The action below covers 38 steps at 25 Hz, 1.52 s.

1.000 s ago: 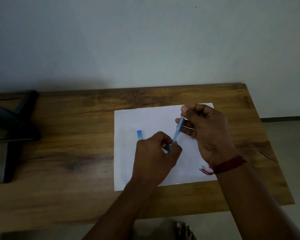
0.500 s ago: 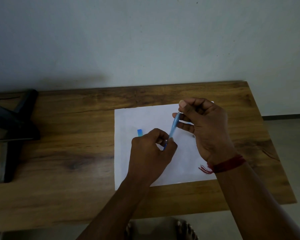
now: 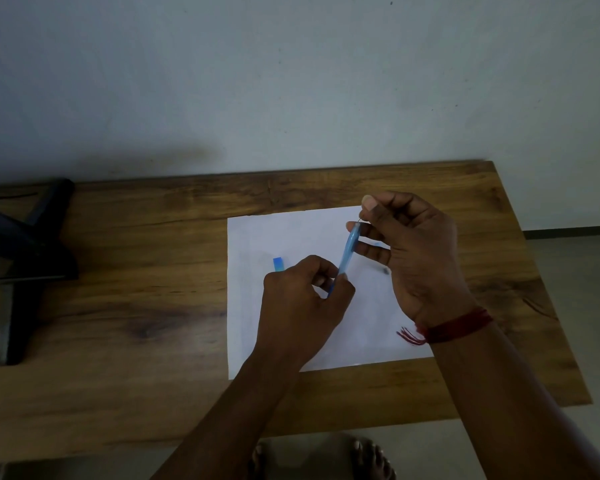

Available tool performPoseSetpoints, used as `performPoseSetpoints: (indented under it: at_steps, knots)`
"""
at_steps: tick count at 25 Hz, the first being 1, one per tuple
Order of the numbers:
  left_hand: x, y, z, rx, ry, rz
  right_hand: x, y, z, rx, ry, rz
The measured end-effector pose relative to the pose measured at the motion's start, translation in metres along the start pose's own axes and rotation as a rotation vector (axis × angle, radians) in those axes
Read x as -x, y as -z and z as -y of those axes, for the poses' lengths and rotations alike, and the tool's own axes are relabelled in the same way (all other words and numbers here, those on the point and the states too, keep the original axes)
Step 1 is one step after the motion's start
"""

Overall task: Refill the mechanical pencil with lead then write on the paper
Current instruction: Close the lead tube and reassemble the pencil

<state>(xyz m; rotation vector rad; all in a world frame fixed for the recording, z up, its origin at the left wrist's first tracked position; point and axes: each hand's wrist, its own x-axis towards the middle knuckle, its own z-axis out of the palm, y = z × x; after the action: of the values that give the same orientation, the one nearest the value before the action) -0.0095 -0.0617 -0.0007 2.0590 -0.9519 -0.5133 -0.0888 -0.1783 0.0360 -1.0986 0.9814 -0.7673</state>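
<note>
Over the paper [image 3: 291, 237], the left hand [image 3: 302, 306] grips the pencil [image 3: 347, 254] low on its barrel. The right hand [image 3: 413, 251] has risen since a second ago; its fingers [image 3: 369, 204] pinch a thin lead [image 3: 360, 220] at the pencil's upper end, so feeding seems underway. A blue case [image 3: 278, 264] lies on the paper, left of the pencil.

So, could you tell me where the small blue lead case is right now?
In the head view the blue lead case lies on the white paper, towards its left side, just up-left of the left hand.
</note>
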Motion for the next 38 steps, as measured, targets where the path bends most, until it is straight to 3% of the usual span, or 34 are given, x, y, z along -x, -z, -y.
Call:
performPoseSetpoints:
  at_steps: [19, 28, 38]
  knots:
    - [-0.004, -0.001, 0.001, -0.011, -0.018, -0.068, -0.003, 0.0, -0.006, 0.19, 0.101, 0.029]
    - [-0.006, -0.002, -0.005, -0.002, -0.018, -0.082, 0.001, -0.004, 0.0, 0.017, 0.038, 0.019]
    - [-0.003, -0.002, -0.012, 0.082, -0.094, -0.088, 0.012, 0.01, -0.001, 0.116, 0.082, -0.016]
